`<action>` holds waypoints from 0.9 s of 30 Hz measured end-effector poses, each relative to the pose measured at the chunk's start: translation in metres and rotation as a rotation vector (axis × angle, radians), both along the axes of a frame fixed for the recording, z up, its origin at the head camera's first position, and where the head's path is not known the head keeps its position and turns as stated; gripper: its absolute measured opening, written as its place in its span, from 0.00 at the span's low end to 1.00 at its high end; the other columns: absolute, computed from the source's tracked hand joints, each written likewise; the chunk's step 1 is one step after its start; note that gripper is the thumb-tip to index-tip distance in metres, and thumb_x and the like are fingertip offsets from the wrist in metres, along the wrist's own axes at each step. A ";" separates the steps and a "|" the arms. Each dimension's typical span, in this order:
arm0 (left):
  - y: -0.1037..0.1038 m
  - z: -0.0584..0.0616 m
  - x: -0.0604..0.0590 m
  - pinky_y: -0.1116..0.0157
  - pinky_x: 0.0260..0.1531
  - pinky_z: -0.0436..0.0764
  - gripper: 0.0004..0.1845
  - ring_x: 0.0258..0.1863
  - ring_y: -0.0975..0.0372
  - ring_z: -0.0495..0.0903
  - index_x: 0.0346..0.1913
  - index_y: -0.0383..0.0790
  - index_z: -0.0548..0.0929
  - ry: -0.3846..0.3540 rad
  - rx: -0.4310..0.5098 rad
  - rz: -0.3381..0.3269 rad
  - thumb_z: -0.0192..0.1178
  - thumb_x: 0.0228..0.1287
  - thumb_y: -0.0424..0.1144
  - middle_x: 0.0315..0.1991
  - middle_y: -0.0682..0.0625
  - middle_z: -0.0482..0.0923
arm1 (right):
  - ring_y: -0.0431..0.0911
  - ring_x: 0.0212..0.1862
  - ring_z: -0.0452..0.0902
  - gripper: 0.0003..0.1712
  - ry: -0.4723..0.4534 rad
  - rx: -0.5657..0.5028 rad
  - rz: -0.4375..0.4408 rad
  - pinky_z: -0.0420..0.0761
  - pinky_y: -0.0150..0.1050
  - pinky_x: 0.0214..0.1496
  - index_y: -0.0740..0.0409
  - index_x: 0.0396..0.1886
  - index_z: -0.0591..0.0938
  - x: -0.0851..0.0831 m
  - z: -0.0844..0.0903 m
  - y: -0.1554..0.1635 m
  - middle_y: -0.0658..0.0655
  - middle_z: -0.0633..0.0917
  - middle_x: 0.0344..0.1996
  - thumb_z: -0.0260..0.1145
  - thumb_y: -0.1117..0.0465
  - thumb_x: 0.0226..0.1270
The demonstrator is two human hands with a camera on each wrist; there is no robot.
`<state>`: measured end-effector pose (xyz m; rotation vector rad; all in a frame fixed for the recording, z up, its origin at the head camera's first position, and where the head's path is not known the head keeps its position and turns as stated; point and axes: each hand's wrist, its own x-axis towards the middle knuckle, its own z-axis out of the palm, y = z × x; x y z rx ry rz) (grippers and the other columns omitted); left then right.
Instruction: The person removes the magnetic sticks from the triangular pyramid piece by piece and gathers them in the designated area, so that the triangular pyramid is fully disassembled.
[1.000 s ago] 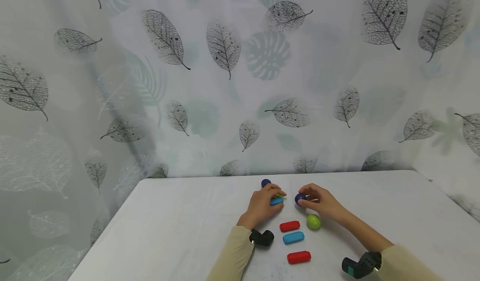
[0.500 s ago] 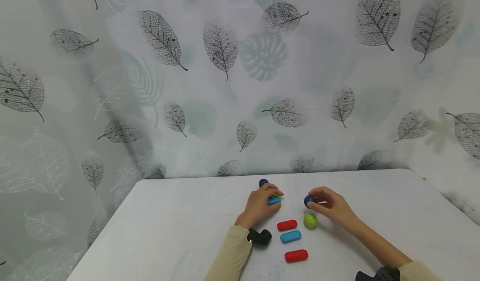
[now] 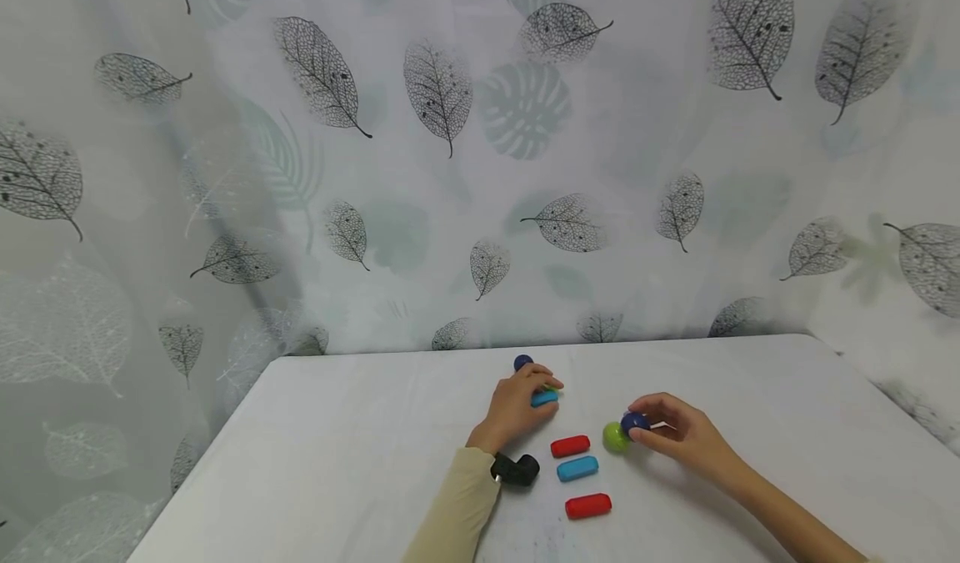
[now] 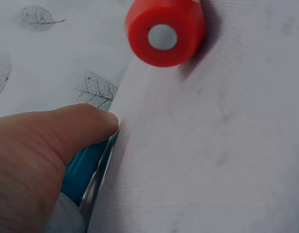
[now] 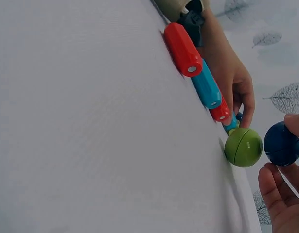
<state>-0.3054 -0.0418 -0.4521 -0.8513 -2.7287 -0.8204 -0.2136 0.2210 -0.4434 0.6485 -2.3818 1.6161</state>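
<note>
Right hand [image 3: 678, 434]: a dark blue ball [image 3: 634, 422] is pinched between curled fingertips, just beside the green ball [image 3: 616, 436] on the white table [image 3: 360, 454].
Left hand [image 3: 517, 400]: fingers are curled over a blue stick [image 3: 544, 398], which is pressed to the table; a bit of green shows at the fingertips.
Far ball: another dark blue ball [image 3: 522, 363] is seen just behind the left hand.
Row of sticks: a red stick [image 3: 570, 446], a second blue stick [image 3: 577, 468] and a second red stick [image 3: 588, 505] are laid between the forearms.
</note>
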 end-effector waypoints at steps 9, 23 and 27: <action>0.001 0.000 0.001 0.56 0.52 0.74 0.10 0.46 0.61 0.78 0.47 0.50 0.86 -0.018 0.029 0.020 0.65 0.63 0.40 0.52 0.52 0.75 | 0.42 0.40 0.80 0.16 -0.004 -0.030 0.160 0.83 0.31 0.41 0.70 0.47 0.77 0.008 -0.013 0.011 0.49 0.83 0.41 0.69 0.72 0.60; 0.000 -0.002 -0.002 0.64 0.46 0.73 0.10 0.38 0.67 0.75 0.47 0.48 0.85 -0.047 0.093 0.001 0.64 0.63 0.38 0.38 0.55 0.75 | 0.40 0.37 0.77 0.15 0.000 0.052 0.213 0.81 0.31 0.38 0.65 0.47 0.78 0.014 -0.022 0.006 0.47 0.82 0.40 0.70 0.70 0.60; -0.002 -0.002 -0.002 0.58 0.54 0.70 0.12 0.43 0.64 0.76 0.50 0.45 0.83 -0.106 0.146 -0.035 0.63 0.63 0.37 0.41 0.53 0.74 | 0.40 0.37 0.76 0.15 0.007 0.054 0.218 0.80 0.31 0.37 0.66 0.47 0.78 0.014 -0.022 0.003 0.48 0.82 0.40 0.69 0.70 0.60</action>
